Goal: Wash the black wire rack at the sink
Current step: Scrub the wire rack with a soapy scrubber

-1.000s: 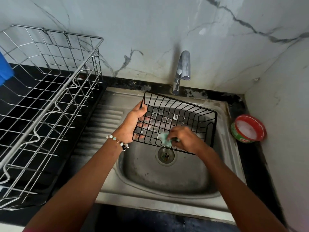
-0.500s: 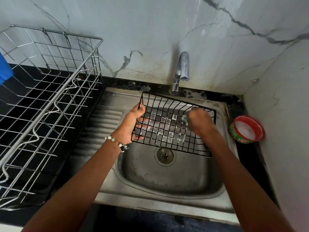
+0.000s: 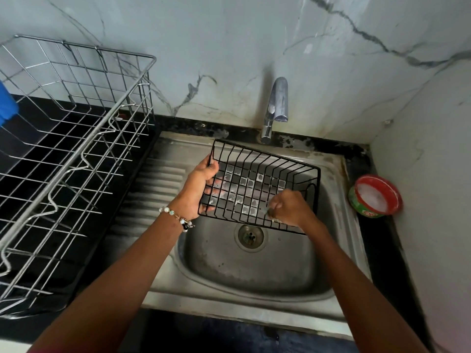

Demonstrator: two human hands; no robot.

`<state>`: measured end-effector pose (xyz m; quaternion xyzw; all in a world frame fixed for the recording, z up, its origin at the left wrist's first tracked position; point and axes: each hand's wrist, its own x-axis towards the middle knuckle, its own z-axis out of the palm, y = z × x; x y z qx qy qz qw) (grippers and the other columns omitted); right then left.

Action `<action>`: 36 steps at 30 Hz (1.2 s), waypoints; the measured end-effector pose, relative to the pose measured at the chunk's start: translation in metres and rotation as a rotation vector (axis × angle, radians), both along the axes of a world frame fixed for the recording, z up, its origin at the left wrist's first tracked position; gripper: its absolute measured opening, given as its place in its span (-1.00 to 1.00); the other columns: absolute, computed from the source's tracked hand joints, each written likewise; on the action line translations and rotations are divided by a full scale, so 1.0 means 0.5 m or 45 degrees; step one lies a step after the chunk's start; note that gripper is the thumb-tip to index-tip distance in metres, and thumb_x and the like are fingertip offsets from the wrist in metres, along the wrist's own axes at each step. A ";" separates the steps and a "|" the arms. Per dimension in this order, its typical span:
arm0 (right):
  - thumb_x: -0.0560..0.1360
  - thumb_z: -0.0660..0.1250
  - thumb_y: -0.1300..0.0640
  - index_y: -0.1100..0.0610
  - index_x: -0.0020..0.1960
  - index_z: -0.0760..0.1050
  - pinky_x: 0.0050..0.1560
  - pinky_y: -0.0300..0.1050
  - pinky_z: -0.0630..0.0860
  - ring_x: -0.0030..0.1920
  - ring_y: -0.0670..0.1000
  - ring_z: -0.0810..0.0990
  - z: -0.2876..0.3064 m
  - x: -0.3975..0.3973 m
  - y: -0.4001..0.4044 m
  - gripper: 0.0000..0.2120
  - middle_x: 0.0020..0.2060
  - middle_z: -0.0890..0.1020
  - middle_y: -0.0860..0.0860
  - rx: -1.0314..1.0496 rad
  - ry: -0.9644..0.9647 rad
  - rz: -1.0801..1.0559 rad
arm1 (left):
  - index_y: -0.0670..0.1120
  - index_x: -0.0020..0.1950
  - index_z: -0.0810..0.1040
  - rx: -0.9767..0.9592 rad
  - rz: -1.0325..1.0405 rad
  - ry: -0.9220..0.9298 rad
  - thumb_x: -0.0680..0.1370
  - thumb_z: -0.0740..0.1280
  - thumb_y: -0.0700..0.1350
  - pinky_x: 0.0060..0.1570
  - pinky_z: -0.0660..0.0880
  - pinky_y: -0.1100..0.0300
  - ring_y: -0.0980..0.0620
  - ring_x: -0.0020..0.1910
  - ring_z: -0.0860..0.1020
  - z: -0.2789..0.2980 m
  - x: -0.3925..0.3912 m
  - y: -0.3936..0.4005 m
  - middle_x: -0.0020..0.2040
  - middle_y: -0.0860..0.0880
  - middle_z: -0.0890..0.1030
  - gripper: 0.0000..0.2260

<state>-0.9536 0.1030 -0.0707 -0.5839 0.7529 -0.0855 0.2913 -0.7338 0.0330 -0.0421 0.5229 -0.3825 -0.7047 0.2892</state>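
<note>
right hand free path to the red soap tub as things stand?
Probably yes: the red soap tub sits open on the counter beside the sink, nothing between it and the right hand, though that hand holds a scrubber.

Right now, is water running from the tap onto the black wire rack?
No, the tap spout shows no stream; the black wire rack carries only soap film while held over the sink.

Head view, looking steeply down, sink [image 3: 254, 314] close

You are looking at white marble walls [image 3: 229, 47] with grey veins, meeting in a corner at two o'clock. A black countertop [image 3: 377, 250] is running below them, and soft daylight is falling evenly.
</note>
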 end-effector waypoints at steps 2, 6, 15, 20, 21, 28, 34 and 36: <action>0.39 0.43 0.18 0.18 -0.07 0.61 -0.05 -0.09 0.57 -0.09 0.09 0.61 -0.009 -0.009 -0.018 -0.87 -0.09 0.65 0.14 -0.155 0.067 -0.200 | 0.37 0.05 0.50 0.004 -0.022 0.002 0.57 0.22 0.22 -0.28 0.39 0.17 0.03 -0.15 0.47 -0.006 -0.004 0.005 -0.09 0.02 0.57 -0.89; 0.47 0.28 0.28 0.28 0.05 0.54 0.00 0.02 0.51 0.05 0.26 0.57 0.009 -0.029 -0.029 -0.82 0.01 0.59 0.27 -0.267 0.528 -0.195 | 0.40 0.18 0.43 -0.048 -0.068 -0.081 0.59 0.18 0.22 -0.20 0.43 0.11 0.00 -0.05 0.53 -0.006 -0.013 0.010 0.00 0.02 0.62 -0.81; 0.38 0.43 0.28 0.17 -0.21 0.50 -0.14 -0.14 0.53 -0.11 0.13 0.62 -0.006 0.020 0.013 -0.90 -0.10 0.59 0.14 0.087 0.161 0.044 | 0.42 0.05 0.49 -0.047 -0.040 0.013 0.55 0.27 0.19 -0.37 0.33 0.23 0.11 -0.34 0.46 -0.008 -0.010 -0.006 -0.14 0.01 0.53 -0.88; 0.38 0.47 0.23 0.20 -0.15 0.61 -0.01 -0.02 0.61 -0.13 0.06 0.66 0.000 -0.010 -0.030 -0.93 -0.16 0.67 0.11 -0.224 -0.074 -0.297 | 0.46 0.01 0.48 -0.042 -0.049 -0.030 0.56 0.23 0.24 -0.26 0.42 0.13 0.06 -0.20 0.55 -0.019 -0.009 0.001 -0.14 0.05 0.63 -0.91; 0.40 0.45 0.22 0.22 -0.11 0.60 -0.02 -0.04 0.59 -0.09 0.12 0.65 0.001 -0.020 -0.036 -0.90 -0.15 0.66 0.15 -0.290 0.074 -0.294 | 0.46 0.00 0.50 -0.040 -0.051 -0.026 0.56 0.23 0.24 -0.24 0.41 0.12 0.06 -0.19 0.54 -0.020 -0.010 0.002 -0.13 0.05 0.62 -0.90; 0.51 0.28 0.24 0.27 0.18 0.49 0.06 -0.01 0.49 0.13 0.25 0.55 0.008 0.005 0.004 -0.75 0.10 0.55 0.27 -0.021 0.534 -0.057 | 0.39 0.31 0.40 -0.180 -0.015 -0.069 0.57 0.24 0.16 -0.28 0.39 0.17 0.01 -0.07 0.52 -0.017 -0.009 -0.003 0.03 -0.01 0.58 -0.69; 0.44 0.34 0.28 0.23 -0.06 0.58 -0.11 -0.16 0.44 0.01 0.17 0.58 0.001 0.043 0.015 -0.90 -0.05 0.61 0.17 -0.021 0.172 0.131 | 0.40 0.35 0.36 -0.483 0.051 -0.028 0.58 0.28 -0.05 -0.02 0.51 0.03 0.06 0.23 0.53 -0.030 -0.019 0.017 0.42 0.07 0.43 -0.56; 0.45 0.35 0.27 0.20 -0.05 0.59 -0.11 -0.22 0.41 0.00 0.14 0.60 0.004 0.065 0.003 -0.90 -0.06 0.64 0.16 -0.086 0.092 0.204 | 0.35 0.33 0.39 -0.584 0.052 0.100 0.51 0.31 -0.19 0.15 0.49 0.10 0.00 0.37 0.44 -0.035 -0.025 0.022 0.48 0.10 0.35 -0.47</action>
